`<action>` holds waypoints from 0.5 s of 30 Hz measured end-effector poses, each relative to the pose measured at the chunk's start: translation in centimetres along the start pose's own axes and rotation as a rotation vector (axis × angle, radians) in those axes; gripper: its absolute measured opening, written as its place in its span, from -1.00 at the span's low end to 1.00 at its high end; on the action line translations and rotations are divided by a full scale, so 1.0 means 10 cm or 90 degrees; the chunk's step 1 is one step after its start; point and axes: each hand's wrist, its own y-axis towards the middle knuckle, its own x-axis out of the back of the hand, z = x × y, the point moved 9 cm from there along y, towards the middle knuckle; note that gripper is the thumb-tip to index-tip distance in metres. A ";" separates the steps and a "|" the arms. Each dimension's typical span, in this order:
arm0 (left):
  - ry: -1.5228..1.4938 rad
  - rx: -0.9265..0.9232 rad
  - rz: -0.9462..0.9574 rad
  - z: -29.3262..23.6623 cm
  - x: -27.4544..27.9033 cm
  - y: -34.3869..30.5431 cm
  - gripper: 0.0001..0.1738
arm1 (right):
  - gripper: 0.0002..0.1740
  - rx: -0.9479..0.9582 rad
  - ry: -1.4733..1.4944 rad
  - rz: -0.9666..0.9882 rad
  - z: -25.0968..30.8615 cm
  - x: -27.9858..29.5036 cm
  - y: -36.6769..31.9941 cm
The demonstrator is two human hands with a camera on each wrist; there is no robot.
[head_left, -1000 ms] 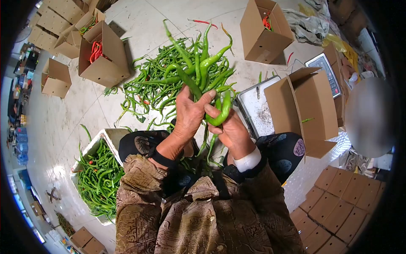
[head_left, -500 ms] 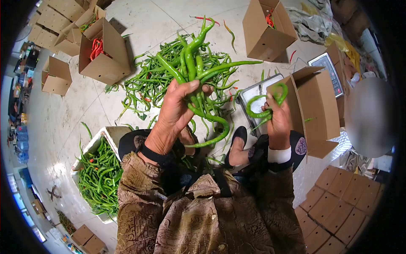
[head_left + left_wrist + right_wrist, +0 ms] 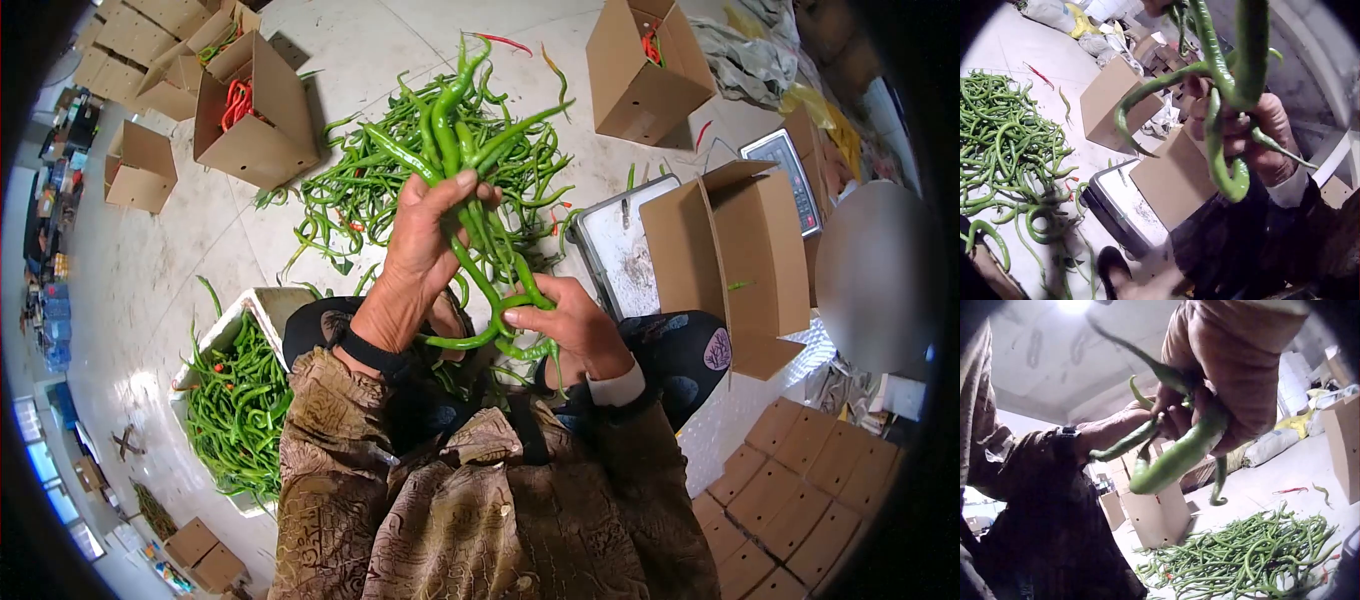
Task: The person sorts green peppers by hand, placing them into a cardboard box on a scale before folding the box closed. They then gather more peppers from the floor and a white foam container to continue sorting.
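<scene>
Over the floor pile, my left hand (image 3: 425,235) grips a bunch of long green chili peppers (image 3: 447,130), its thumb across their middle. Thick ends fan out above the fist, and thinner ones trail below it. Just below and to the right, my right hand (image 3: 575,325) holds curled green chili peppers (image 3: 1179,459) between thumb and fingers. These overlap the trailing ends of the bunch in the head view. From the left wrist, the right hand's curled fingers (image 3: 1235,134) show behind the hanging peppers.
A loose pile of green chili peppers (image 3: 345,200) lies on the floor ahead. At left stands a white foam box (image 3: 275,303) full of them. An open carton (image 3: 680,240) is beside a scale (image 3: 620,250) at right. Cartons with red peppers (image 3: 265,130) stand further off.
Half a second ago the right hand was farther right, near the carton, with a curled pepper; it has come back to the bunch's lower end. The left hand keeps its grip throughout.
</scene>
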 end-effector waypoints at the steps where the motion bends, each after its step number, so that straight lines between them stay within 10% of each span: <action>1: -0.023 -0.002 0.011 -0.02 0.00 0.01 -0.75 | -0.63 0.032 -0.007 -0.040 -0.01 0.05 0.00; 10: -0.088 -0.010 -0.019 -0.03 0.17 0.04 -0.73 | -0.61 0.110 -0.303 -0.504 -0.33 1.26 -0.32; 15: -0.034 0.013 -0.009 0.15 0.00 0.01 -0.82 | -0.48 -0.030 0.157 -0.104 -0.22 0.26 -0.07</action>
